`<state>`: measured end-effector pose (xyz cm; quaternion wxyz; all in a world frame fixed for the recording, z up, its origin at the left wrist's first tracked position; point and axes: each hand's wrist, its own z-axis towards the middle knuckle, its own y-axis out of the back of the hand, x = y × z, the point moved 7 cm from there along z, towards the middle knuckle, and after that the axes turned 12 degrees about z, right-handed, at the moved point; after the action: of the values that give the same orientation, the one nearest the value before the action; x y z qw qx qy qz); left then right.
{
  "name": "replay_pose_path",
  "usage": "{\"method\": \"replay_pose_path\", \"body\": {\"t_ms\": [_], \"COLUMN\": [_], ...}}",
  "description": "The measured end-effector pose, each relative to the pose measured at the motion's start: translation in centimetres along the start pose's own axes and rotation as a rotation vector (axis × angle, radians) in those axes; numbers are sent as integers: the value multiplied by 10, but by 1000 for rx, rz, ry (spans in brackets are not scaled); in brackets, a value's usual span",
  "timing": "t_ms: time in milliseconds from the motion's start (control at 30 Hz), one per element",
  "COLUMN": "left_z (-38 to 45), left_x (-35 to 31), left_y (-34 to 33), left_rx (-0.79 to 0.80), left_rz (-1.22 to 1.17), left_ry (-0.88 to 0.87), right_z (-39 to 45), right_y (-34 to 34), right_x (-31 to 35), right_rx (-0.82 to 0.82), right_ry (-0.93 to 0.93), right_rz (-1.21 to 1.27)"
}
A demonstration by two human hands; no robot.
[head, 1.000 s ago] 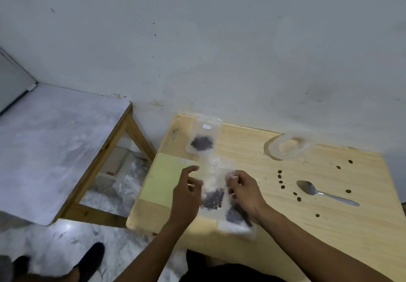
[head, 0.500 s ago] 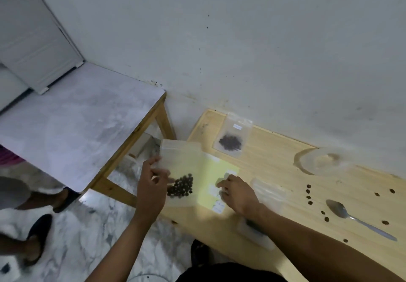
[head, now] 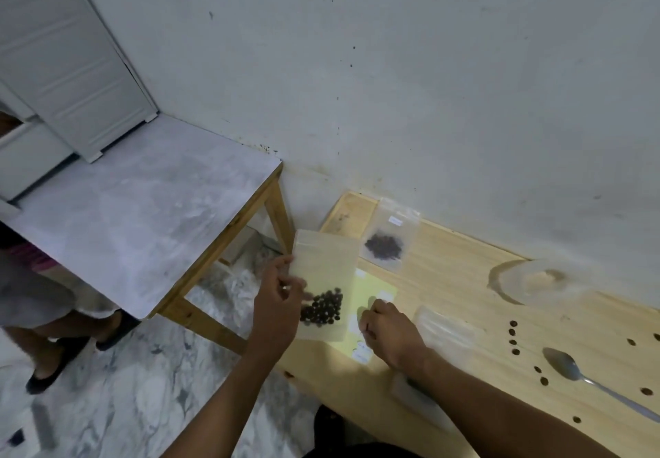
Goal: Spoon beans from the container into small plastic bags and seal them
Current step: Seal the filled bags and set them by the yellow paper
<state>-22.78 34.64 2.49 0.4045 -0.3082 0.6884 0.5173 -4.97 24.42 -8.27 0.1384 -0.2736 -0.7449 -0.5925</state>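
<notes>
My left hand (head: 276, 306) holds a small clear bag of dark beans (head: 323, 286) upright over the left end of the wooden table (head: 464, 279). My right hand (head: 387, 331) rests fingers-down on a yellow sheet of white labels (head: 371, 293); whether it pinches a label I cannot tell. A second filled bag (head: 389, 240) lies flat near the wall. A stack of clear bags (head: 446, 332) lies under my right forearm. The clear container (head: 539, 281) sits at the back right. The metal spoon (head: 578, 372) lies among several loose beans (head: 513, 332).
A marble-topped side table (head: 135, 218) stands to the left, against the grey wall. Another person's legs and dark sandals (head: 68, 343) are on the marble floor at far left. A white panelled door (head: 60, 65) is at the upper left.
My left hand has lifted the bean bag away to the left, off the pile. My right hand has let it go and settled on the label sheet. My view swung left.
</notes>
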Motion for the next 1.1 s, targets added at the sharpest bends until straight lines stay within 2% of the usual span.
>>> {"method": "replay_pose_path", "body": {"t_ms": [67, 133, 200, 333, 433, 700, 867, 1100], "left_z": [-1, -2, -3, -6, -6, -6, -13, -18], "left_x": [-6, -9, -11, -22, -40, -102, -129, -133], "left_y": [-3, -5, -8, -18, -34, -85, -103, -112], "left_rx": [-2, 3, 16, 50, 90, 176, 192, 208], "left_rz": [-3, -18, -42, -62, -70, -16, -32, -25], "left_ry": [-16, -13, -3, -21, -74, -272, -334, -341], "right_z": [0, -3, -9, -23, -31, -43, -48, -50], "right_y": [2, 9, 24, 77, 126, 204, 215, 214], "right_x": [0, -5, -14, -23, -15, 15, 7, -3], "right_rx": [9, -20, -135, -399, -490, -617, -693, -750], "right_ry": [-11, -77, -173, -302, -265, -65, -81, -148], "right_rz": [74, 309, 583, 934, 1125, 1110, 1064, 1090]}}
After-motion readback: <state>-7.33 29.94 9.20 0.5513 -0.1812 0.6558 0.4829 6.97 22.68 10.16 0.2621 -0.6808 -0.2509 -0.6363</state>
